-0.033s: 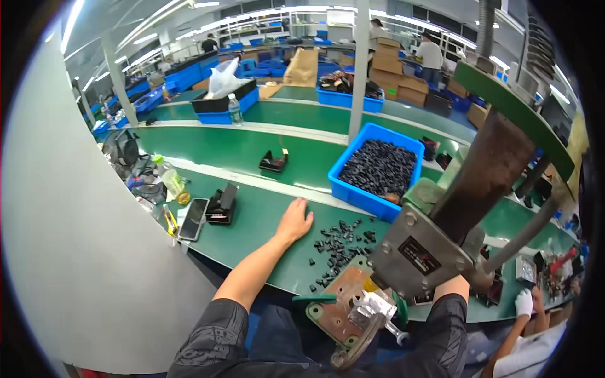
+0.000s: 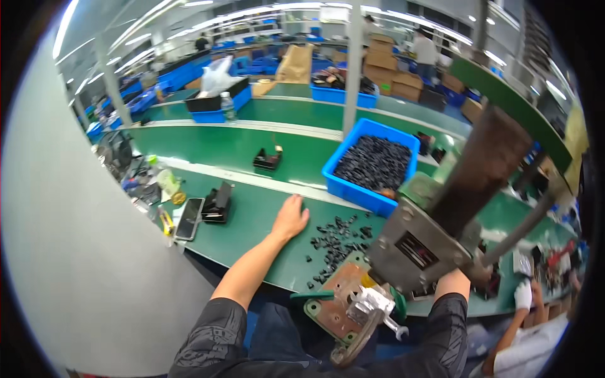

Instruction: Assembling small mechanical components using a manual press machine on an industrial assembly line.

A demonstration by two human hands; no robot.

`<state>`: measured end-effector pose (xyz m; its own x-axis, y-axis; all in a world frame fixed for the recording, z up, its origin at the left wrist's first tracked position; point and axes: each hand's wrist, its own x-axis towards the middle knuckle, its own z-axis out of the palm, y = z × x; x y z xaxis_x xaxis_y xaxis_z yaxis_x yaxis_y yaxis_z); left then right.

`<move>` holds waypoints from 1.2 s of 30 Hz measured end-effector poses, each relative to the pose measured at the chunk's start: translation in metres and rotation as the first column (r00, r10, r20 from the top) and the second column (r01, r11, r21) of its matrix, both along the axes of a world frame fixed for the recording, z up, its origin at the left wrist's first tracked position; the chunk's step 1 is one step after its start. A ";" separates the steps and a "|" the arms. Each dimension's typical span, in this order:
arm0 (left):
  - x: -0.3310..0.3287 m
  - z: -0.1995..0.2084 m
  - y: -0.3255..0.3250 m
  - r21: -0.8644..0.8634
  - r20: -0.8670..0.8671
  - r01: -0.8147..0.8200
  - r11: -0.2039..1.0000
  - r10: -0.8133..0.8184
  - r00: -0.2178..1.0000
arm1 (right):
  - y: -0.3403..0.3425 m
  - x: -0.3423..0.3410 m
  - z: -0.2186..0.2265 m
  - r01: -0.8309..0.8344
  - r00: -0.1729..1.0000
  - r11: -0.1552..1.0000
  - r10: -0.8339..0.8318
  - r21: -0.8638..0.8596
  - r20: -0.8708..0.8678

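Observation:
My left hand (image 2: 291,219) rests on the green tabletop with its fingers stretched forward and nothing visible in it. Just to its right lie several small black plastic parts (image 2: 337,242), loosely scattered. A heavy grey and green bench press (image 2: 409,242) stands to the right of them. Its metal base plate (image 2: 340,296) carries a shiny metal fixture (image 2: 370,303). My right forearm passes behind the press. Only a stretch near the wrist shows, so my right hand and whatever it touches are hidden.
A blue bin (image 2: 328,173) full of black parts stands beyond the loose ones. An open black box (image 2: 217,205) and a phone (image 2: 190,219) lie left. Another black box (image 2: 267,160) sits on the green belt. At far right, a co-worker's gloved hand (image 2: 523,296) is at work.
The whole view has shifted slightly, so things appear a little farther left and up. Neither my left hand on the table nor my right forearm has visibly moved.

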<state>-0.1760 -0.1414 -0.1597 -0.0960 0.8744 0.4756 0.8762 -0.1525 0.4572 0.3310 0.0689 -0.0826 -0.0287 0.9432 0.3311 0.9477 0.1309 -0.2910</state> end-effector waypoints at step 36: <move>0.130 0.150 -0.282 0.294 0.936 0.617 0.730 -0.349 -0.032 | -0.526 -0.144 0.152 -0.483 0.655 0.693 0.692 0.535 -0.304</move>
